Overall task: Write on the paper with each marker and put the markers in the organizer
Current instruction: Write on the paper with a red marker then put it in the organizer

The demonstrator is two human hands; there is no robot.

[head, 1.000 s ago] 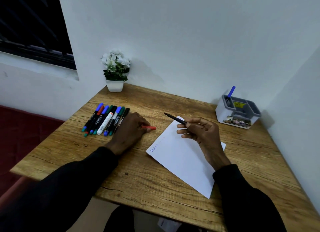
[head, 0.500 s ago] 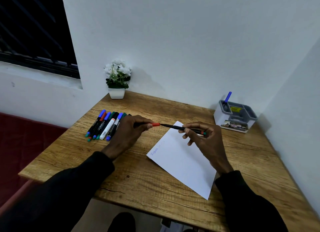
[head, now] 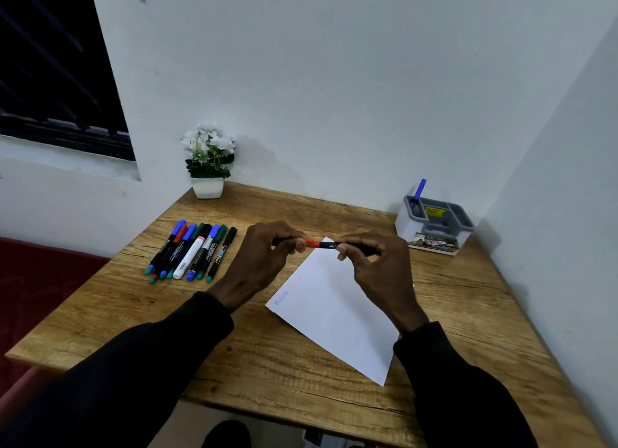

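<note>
The paper (head: 334, 320) lies flat on the tabletop (head: 301, 364), right in front of the person. One small blue word sits by its nine o'clock edge. No hand rests on the paper.

Just above its far corner, at twelve o'clock, both hands hold one marker (head: 329, 245) in the air. The left hand (head: 257, 263) pinches the red cap (head: 311, 243) with its fingers. The right hand (head: 378, 270) has its fingers curled round the black body. The cap may be going on or coming off; I cannot tell which.

What could go wrong? If the hands pull too hard, the marker may slip and drop on the paper and leave a spot. If the cap is not pushed on all the way, it may fall off in the organizer. The loose paper could slide when the tip presses on it.

At ten o'clock a row of markers (head: 192, 250) lies side by side on the tabletop, caps on, waiting for a turn.

At two o'clock, in the far corner, stands the organizer (head: 403, 227). One blue marker (head: 418, 191) stands up in its back left part. A yellow tag shows in the middle part. I see no other marker inside.

At eleven o'clock, by the wall, is a flower pot (head: 207, 188).
</note>
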